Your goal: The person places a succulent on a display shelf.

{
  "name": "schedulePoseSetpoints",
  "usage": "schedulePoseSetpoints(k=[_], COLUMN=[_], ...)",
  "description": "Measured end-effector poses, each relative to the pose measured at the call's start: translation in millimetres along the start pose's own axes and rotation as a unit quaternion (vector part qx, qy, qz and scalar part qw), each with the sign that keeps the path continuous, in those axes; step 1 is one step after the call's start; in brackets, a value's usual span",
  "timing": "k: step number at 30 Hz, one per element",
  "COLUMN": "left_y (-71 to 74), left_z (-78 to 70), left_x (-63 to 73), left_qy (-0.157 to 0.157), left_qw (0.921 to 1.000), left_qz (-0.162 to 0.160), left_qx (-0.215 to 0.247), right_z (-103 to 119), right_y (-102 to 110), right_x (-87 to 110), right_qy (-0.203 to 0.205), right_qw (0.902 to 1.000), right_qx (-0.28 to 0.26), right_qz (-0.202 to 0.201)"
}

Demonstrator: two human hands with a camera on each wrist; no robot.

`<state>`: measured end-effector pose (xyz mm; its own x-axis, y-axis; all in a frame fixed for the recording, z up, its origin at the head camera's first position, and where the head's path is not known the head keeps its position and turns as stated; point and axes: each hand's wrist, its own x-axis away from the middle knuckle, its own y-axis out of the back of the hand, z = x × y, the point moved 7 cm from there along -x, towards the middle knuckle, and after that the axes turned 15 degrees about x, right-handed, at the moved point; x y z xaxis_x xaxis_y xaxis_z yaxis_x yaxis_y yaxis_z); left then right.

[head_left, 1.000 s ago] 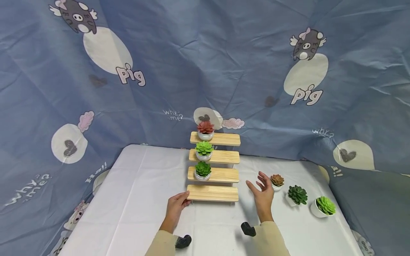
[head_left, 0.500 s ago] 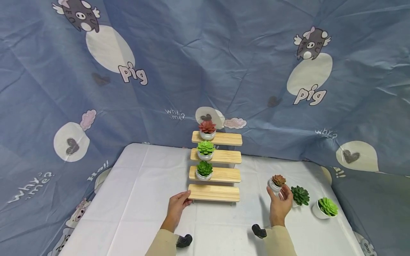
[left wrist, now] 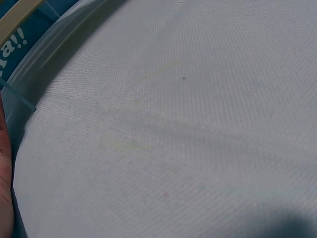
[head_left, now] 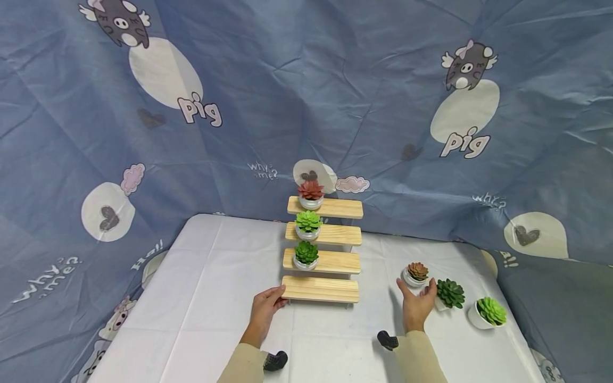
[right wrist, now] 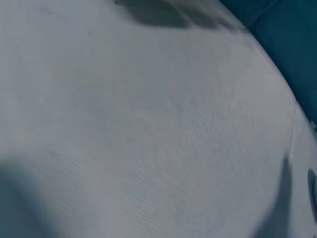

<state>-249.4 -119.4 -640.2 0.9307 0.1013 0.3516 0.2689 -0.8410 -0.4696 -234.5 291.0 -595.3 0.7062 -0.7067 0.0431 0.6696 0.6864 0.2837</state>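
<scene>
My left hand (head_left: 264, 309) grips the left end of the lowest shelf (head_left: 320, 289) of a wooden four-tier stand. In the left wrist view only an edge of the hand (left wrist: 5, 183) shows. My right hand (head_left: 417, 307) is spread at the near side of a small white pot with a brown succulent (head_left: 418, 271). Its thumb and fingers stand apart on either side of the pot; firm contact cannot be seen. On the upper shelves, at their left ends, stand a red succulent (head_left: 311, 190), a light green succulent (head_left: 308, 221) and a dark green succulent (head_left: 306, 252).
Right of my right hand, a dark green potted succulent (head_left: 450, 293) and a bright green potted succulent (head_left: 490, 310) lie tilted on the white tablecloth (head_left: 215, 298). A blue patterned curtain (head_left: 268, 106) rises behind the table and along its sides.
My right hand has moved right to the brown succulent, then drawn slightly nearer with its fingers wider apart. The pot now looks tilted. My left hand keeps its place on the shelf.
</scene>
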Motion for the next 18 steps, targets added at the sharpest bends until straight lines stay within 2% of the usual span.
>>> schedulePoseSetpoints(k=[4, 8, 12, 18], left_y=[0.3, -0.4, 1.0, 1.1], left_z=[-0.5, -1.3, -0.7, -0.7], left_x=[-0.6, 0.2, 1.3, 2.4], left_qy=[-0.001, -0.005, -0.002, -0.003], left_qw=[1.0, 1.0, 1.0, 1.0], left_qz=[-0.001, 0.002, 0.001, 0.004], left_qx=[-0.003, -0.005, -0.006, -0.009], right_z=[-1.2, -0.4, -3.4, -10.1], right_y=[-5.2, -8.5, -9.7, -9.8], right_x=[-9.5, -19.4, -29.6, -41.2], right_qy=[0.001, 0.024, 0.031, 0.008], right_qw=[0.9995, 0.9971, 0.9926, 0.9915], right_qx=[0.021, 0.059, 0.109, 0.127], right_qz=[0.024, 0.042, 0.042, 0.029])
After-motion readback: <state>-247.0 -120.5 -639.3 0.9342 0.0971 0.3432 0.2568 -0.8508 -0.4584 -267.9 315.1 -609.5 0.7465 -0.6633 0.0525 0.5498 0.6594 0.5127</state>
